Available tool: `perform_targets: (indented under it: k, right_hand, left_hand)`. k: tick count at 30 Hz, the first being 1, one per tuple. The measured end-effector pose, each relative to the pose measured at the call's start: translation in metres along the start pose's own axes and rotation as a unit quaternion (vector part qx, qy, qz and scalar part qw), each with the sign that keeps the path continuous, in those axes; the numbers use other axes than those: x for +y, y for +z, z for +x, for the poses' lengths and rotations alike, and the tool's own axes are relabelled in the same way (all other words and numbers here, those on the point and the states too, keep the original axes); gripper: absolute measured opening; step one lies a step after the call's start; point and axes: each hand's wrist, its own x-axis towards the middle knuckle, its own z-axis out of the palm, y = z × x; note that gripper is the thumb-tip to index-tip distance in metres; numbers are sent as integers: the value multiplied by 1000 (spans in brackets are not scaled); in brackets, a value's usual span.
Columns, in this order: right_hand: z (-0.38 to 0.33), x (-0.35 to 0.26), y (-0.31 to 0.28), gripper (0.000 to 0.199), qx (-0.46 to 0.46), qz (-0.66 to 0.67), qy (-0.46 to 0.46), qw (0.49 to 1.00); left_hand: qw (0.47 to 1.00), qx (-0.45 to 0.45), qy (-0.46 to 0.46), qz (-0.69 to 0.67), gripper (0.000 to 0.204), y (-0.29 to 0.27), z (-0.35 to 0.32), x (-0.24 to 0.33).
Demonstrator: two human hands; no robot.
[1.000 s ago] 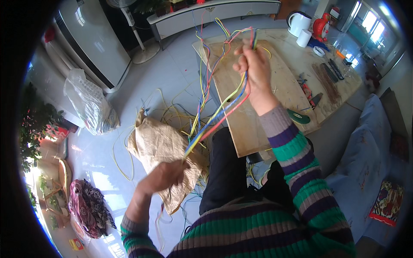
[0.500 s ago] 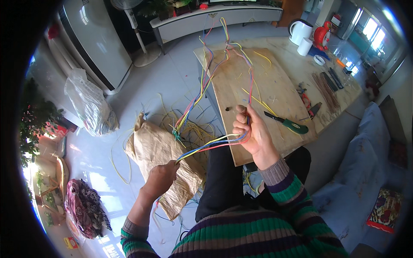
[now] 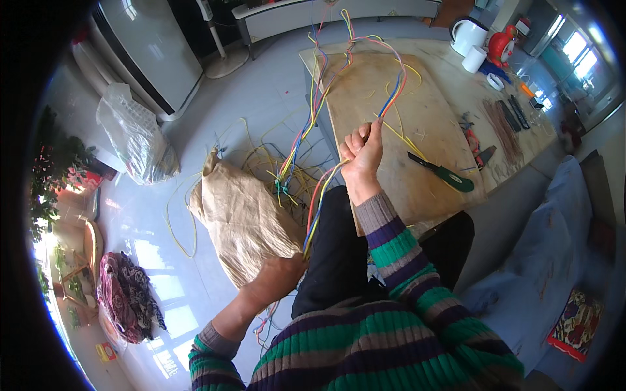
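Observation:
A bundle of red, yellow and blue electrical wires (image 3: 316, 207) runs between my two hands. My left hand (image 3: 282, 277) is closed around its lower part, just above my lap. Higher up, over the near left side of a wooden board (image 3: 427, 111), my right hand (image 3: 362, 153) grips the same bundle in a fist. Beyond the right fist the wires arch up over the board to a twisted knot of strands, from which another length drops left toward the floor. A green-handled knife (image 3: 450, 177) with a dark blade lies on the board, right of my right hand.
The board rests on a marble-patterned table (image 3: 450, 68). Pliers, brown strips, a white kettle (image 3: 467, 36) and a white cup (image 3: 474, 59) stand or lie on the right. A tan sack (image 3: 238, 218) and tangled yellow wires (image 3: 303, 195) are on the floor, left of my legs.
My right hand has moved up and left, lifting the wires into a higher arch. The left hand has moved down and right toward my lap, so the stretch between them now runs more steeply.

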Motion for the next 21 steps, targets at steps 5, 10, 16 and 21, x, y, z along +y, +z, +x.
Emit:
perform_targets:
  k: [5,10,16,21]
  right_hand:
    - [-1,-5,-15,45,23,22,19,999]
    - [-6,-24,-16,42,-66,93,62,992]
    - [-10,-38,-21,39,-95,144,95,980]
    - [-10,-38,-20,42,-51,138,78,986]
  left_hand:
    - [986,125,84,-75,27,9,-7,-34]
    - [926,83,-131,-344,16,-17,-20,-32]
    - [863,118,-238,-430,14,16,-61,-45]
    - [933,120,-239,-241,14,27,-75,-34]
